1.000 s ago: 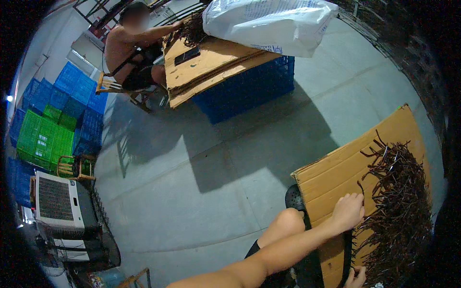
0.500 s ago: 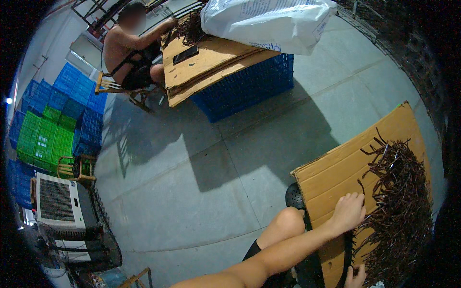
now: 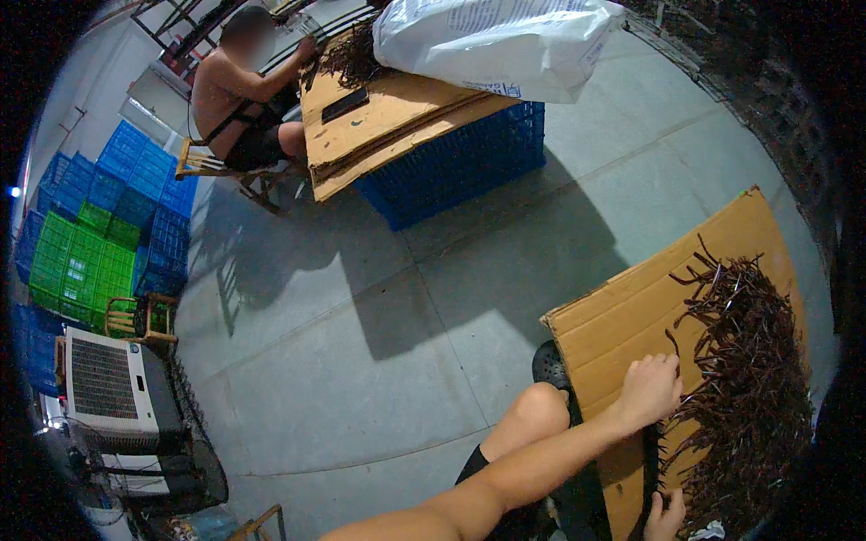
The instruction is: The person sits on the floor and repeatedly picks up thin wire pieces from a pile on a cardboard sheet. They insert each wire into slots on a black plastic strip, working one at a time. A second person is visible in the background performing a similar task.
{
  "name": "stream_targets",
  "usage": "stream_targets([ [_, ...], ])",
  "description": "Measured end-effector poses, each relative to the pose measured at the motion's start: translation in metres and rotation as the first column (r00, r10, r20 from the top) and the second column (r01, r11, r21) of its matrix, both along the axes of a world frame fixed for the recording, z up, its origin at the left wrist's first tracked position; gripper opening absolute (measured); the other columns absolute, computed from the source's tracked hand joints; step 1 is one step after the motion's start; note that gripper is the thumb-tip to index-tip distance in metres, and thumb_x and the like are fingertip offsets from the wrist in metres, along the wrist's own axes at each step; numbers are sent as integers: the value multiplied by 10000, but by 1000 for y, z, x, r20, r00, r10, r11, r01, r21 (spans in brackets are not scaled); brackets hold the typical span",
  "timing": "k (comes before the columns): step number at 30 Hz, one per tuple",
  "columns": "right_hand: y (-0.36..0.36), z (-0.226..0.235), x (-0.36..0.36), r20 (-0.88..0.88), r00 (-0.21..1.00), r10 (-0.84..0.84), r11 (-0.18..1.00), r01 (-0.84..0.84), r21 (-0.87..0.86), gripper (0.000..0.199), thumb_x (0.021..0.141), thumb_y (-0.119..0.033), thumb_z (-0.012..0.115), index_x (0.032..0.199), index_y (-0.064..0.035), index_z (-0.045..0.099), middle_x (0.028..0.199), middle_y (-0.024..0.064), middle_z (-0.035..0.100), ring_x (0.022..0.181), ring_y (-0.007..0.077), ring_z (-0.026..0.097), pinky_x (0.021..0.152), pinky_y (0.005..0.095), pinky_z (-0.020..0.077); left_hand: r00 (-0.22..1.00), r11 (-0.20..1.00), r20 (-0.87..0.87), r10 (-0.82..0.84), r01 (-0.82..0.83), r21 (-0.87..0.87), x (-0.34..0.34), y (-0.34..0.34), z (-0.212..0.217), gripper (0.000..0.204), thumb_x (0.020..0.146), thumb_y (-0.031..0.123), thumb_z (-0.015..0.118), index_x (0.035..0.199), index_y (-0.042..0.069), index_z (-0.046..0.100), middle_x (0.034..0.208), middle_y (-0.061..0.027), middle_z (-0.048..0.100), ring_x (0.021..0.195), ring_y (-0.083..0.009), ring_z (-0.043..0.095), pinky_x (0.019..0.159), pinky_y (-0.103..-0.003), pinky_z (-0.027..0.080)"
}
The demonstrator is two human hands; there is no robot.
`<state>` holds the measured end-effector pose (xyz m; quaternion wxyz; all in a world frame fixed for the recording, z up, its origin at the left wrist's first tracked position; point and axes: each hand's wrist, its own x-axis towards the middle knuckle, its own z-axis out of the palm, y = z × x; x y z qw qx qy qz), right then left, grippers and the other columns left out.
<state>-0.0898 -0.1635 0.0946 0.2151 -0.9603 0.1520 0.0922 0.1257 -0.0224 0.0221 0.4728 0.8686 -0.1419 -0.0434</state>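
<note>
A large heap of thin, glossy dark brown strands lies on a cardboard sheet at the lower right. My left hand is closed over the cardboard beside the heap, and one dark strand sticks up from its fingers. Below it a long black strip runs toward me, with short brown bits along its right edge. My right hand, partly cut off by the lower edge, has its fingers closed at that strip. The fingertips of both hands are mostly hidden.
A co-worker sits at a cardboard-topped blue crate bearing more strands, a black phone and a white sack. Blue and green crates and an air cooler stand left. A small white scrap lies near my right hand.
The view has shifted slightly. My left hand still pinches the strand and my right hand stays at the black strip. The co-worker's arm has lowered a little toward the far crate top.
</note>
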Motion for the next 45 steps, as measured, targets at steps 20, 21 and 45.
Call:
stream_targets([
  [20, 17, -16, -31, -86, 996, -19, 998, 13, -64, 188, 826, -137, 637, 880, -4, 516, 852, 195, 562, 819, 393, 556, 663, 434, 427, 987, 984, -162, 8, 21, 177, -10, 38, -12, 218, 811, 205, 590, 927, 32, 529, 842, -212, 636, 817, -412, 619, 706, -499, 487],
  [21, 12, -21, -35, -60, 998, 1, 998, -4, -56, 194, 825, -139, 640, 881, -4, 513, 855, 193, 560, 819, 397, 553, 663, 437, 428, 995, 990, -103, 15, -1, 138, -10, 36, -14, 177, 796, 162, 575, 896, 26, 524, 836, -215, 635, 807, -416, 614, 701, -501, 482],
  [45, -12, -66, -64, 168, 980, 110, 992, -98, -79, 182, 790, -142, 631, 836, -13, 512, 856, 190, 551, 819, 407, 544, 696, 475, 438, 951, 799, -148, 270, -307, -517, -51, 33, -42, 235, 771, 105, 685, 646, 2, 514, 635, -65, 551, 699, -175, 597, 710, -316, 502],
])
